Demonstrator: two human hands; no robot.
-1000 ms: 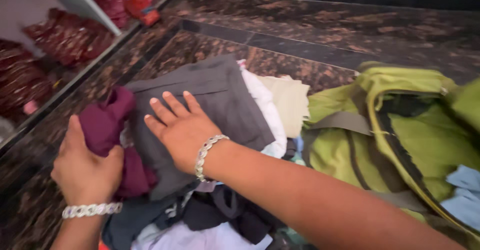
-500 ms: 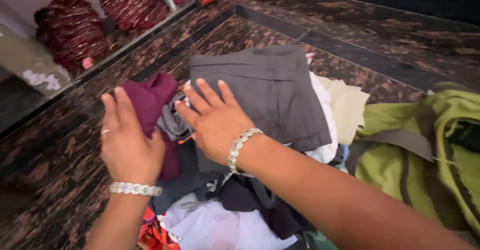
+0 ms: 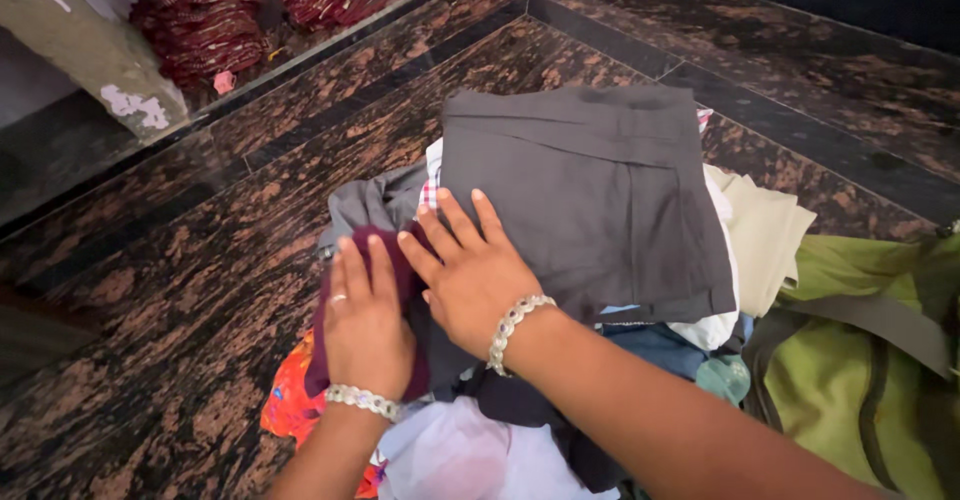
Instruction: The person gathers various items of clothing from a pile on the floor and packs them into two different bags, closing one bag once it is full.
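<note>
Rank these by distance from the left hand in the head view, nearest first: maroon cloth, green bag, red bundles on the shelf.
1. Maroon cloth: directly under the left hand.
2. Green bag: far right, past the pile.
3. Red bundles: top left, on the shelf.

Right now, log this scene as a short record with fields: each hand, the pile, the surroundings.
left hand: left hand flat on the maroon garment, fingers spread
right hand: right hand flat on the grey folded garment
pile: white cloth and orange patterned cloth below
right of pile: green bag
surface: dark marbled floor
</note>
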